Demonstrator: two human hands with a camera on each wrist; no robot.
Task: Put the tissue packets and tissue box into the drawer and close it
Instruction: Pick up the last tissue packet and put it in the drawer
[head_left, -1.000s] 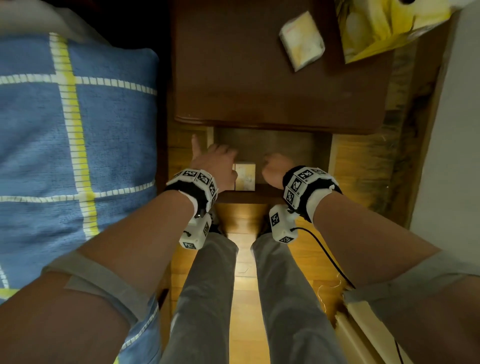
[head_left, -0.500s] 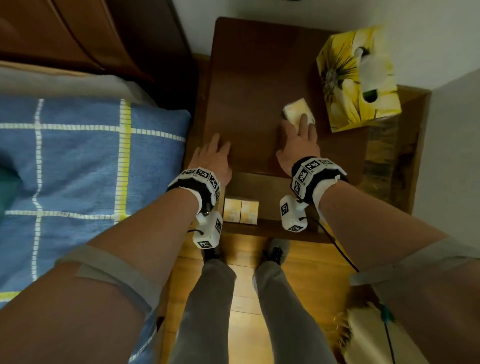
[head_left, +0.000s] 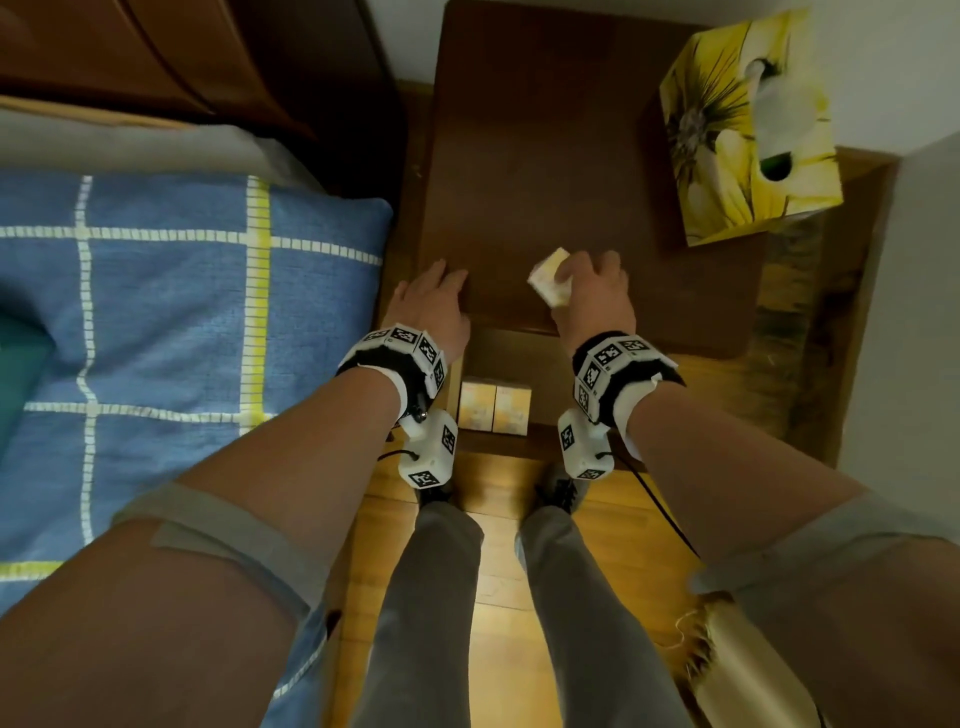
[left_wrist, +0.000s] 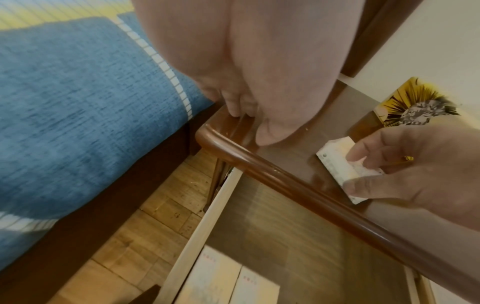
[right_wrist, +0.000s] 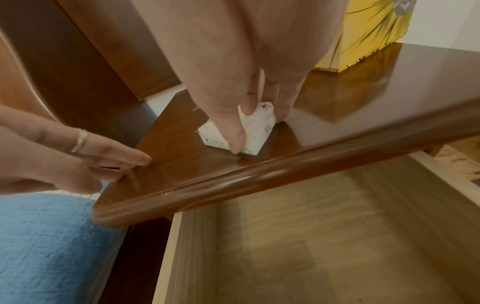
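Note:
My right hand (head_left: 571, 280) pinches a small white tissue packet (head_left: 545, 278) between thumb and fingers near the front edge of the brown nightstand top (head_left: 545, 156). The right wrist view shows the packet (right_wrist: 215, 139) tilted, with its lower edge on the wood. Flat on the top's front left corner rests my left hand (head_left: 441, 283), holding nothing. The drawer (head_left: 545, 358) below stands pulled out, and two pale packets (head_left: 494, 408) lie side by side at its front. A yellow flowered tissue box (head_left: 748, 124) stands at the back right of the top.
A bed with a blue checked cover (head_left: 182, 338) runs close along the left. My legs (head_left: 431, 597) stand on the wooden floor in front of the drawer. A white wall (head_left: 924, 312) closes the right side, and a gold bag (head_left: 743, 670) lies at the lower right.
Both hands rose from the drawer to the nightstand top. My right hand reached the packet, drew it back toward the front edge and now pinches it. My left hand settled flat on the corner.

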